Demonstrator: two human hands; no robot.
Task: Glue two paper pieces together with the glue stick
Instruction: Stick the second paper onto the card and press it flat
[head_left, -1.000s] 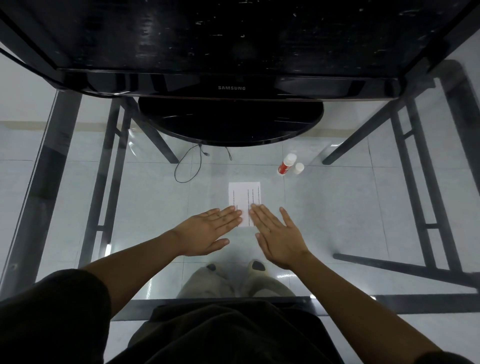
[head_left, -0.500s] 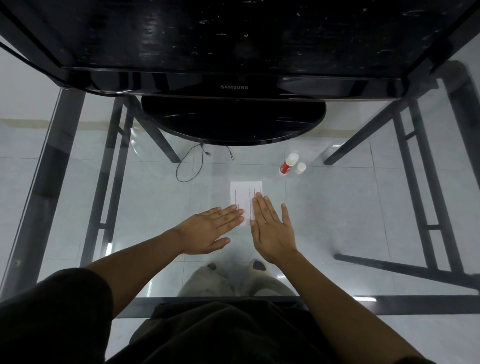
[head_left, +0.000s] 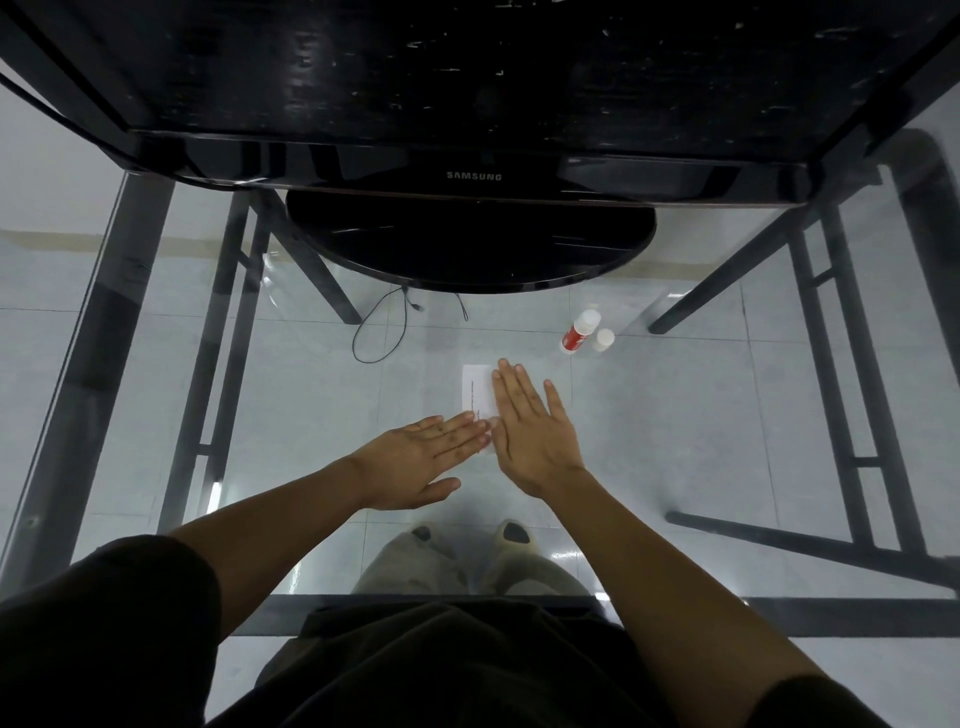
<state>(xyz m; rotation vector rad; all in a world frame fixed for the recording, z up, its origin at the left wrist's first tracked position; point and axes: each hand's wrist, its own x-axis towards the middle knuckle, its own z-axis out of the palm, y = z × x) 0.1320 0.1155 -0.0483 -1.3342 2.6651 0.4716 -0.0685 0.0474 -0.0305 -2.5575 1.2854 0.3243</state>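
I have one view only, from a wide-angle camera on the person's head, looking forward and steeply down. It sits close above the glass table (head_left: 727, 415), facing the monitor (head_left: 467, 78) at the far edge.

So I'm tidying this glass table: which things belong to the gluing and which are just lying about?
Gluing:
paper, pressed by the left hand and right hand
glue stick
its cap

Lying about:
monitor
cable

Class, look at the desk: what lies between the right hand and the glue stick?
Nothing. In the head view, only bare glass table separates the right hand, pressed flat on the paper, from the glue stick and its cap.
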